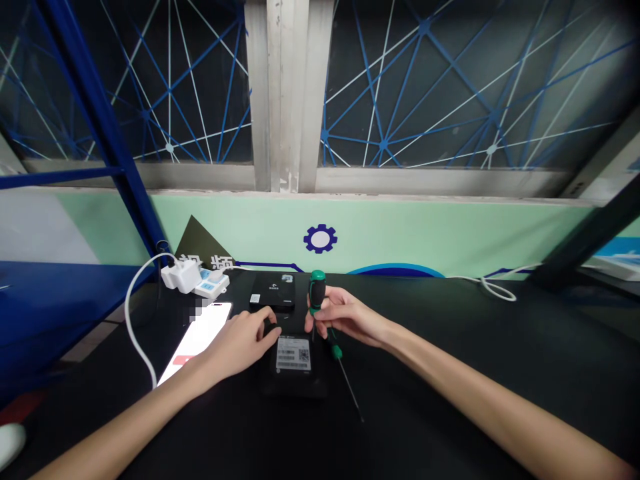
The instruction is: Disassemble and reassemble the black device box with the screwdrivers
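A right hand (pixel 343 317) clamps an upright screwdriver (pixel 317 288) over a labelled box (pixel 294 355) on the worktop (pixel 450 307), its tip liable to skid if the left hand (pixel 245 340), its grip unclear, lets the box shift.

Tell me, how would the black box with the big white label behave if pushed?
The box would probably slide rather than roll or tip, as it lies low and flat. It seems stiff: its labelled face looks unbent. Its weight is hard to judge from outside.
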Demonstrator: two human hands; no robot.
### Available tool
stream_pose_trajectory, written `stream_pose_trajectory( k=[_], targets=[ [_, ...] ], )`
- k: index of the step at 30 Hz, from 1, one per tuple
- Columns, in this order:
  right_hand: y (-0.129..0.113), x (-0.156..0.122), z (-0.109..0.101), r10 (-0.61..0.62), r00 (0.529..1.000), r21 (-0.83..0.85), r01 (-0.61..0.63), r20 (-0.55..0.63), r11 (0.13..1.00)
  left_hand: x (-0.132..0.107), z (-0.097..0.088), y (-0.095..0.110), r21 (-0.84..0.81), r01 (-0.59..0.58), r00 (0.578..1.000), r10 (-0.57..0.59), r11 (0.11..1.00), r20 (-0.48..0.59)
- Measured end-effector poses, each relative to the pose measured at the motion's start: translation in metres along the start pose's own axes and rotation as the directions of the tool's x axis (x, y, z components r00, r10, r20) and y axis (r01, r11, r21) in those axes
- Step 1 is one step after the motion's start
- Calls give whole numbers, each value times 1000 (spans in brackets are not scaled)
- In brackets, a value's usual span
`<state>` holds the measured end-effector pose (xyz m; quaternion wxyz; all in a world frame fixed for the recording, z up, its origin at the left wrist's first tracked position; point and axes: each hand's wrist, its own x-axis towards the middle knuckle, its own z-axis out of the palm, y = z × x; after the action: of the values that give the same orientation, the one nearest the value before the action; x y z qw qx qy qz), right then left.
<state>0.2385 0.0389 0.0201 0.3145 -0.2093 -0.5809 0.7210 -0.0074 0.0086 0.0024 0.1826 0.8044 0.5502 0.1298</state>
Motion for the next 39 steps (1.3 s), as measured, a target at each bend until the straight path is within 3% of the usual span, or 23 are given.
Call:
stream_pose_trajectory(
  k=[39],
  targets=[
    [3,1,-1,-26,1000,-34,25,-18,999,-1,-1,0,22,-20,1000,20,1000,-7]
  ],
)
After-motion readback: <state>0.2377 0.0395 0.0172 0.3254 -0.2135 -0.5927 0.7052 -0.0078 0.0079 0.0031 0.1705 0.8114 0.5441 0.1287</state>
